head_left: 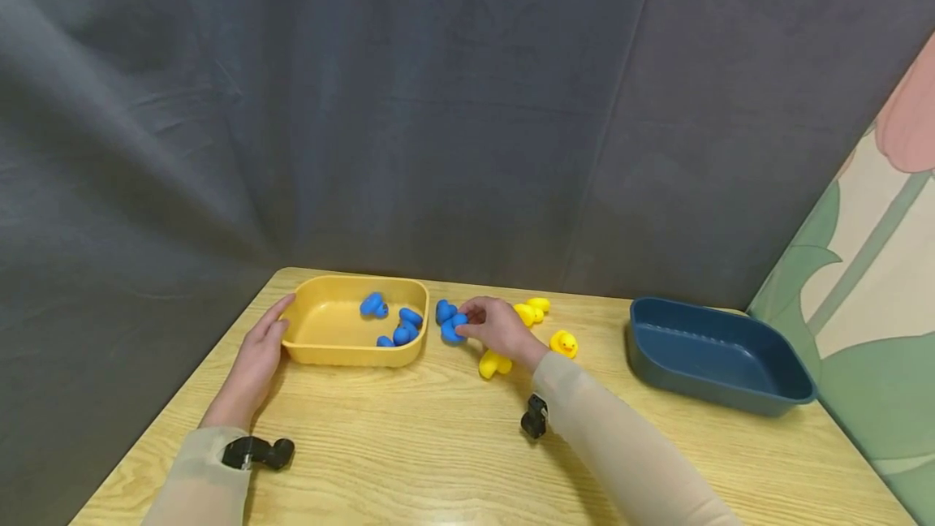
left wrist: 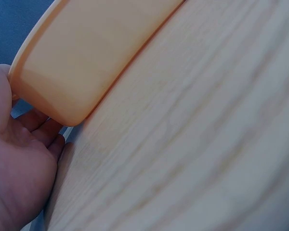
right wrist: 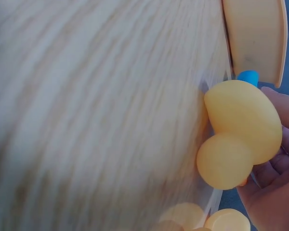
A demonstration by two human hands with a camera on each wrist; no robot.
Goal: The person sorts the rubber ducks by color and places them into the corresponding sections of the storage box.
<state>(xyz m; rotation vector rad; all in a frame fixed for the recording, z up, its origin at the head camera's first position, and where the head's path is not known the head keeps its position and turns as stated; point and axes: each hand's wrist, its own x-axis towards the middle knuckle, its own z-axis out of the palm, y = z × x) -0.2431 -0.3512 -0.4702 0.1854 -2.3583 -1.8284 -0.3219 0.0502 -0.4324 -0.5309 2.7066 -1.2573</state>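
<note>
Pinching a blue duck (head_left: 453,328) just right of the yellow tray (head_left: 330,355), the right hand (head_left: 500,328) grips it; the left hand (head_left: 257,355) — fingers relaxed — rests against the tray's left wall.

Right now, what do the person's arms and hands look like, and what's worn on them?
Both arms wear thin, close-fitting beige sleeves to the wrist. A small black camera sits on each wrist. The left hand and right hand are bare: no gloves, rings or markings visible.

I saw a wooden table (head_left: 438,445) that bore a yellow tray (head_left: 321,347) on the left, a dark blue tray (head_left: 716,384) on the right, and loose blue ducks (head_left: 447,316) and yellow ducks (head_left: 564,343) between them.
</note>
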